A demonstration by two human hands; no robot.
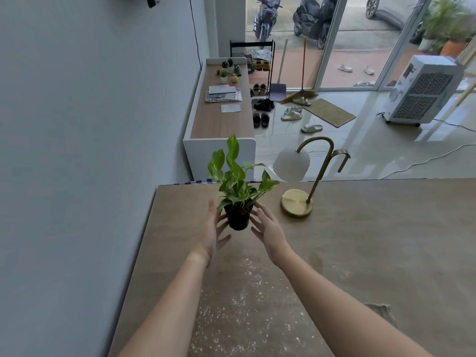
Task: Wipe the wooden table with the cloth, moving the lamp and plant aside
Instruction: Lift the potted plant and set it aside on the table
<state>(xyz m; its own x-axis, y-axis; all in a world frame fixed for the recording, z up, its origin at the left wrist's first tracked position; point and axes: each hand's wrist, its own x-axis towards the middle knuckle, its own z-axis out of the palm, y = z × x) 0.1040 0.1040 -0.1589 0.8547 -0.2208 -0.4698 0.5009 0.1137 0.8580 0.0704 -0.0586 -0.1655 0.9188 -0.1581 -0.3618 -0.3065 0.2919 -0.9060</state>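
Green leafy plant [238,186], black pot [238,218]

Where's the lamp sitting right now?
In the head view, the lamp stands on the wooden table near its far edge, just right of the plant between the left hand and right hand.

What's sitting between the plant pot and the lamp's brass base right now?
In the head view, only the right hand, close beside the plant pot; past it, bare wooden table up to the lamp base.
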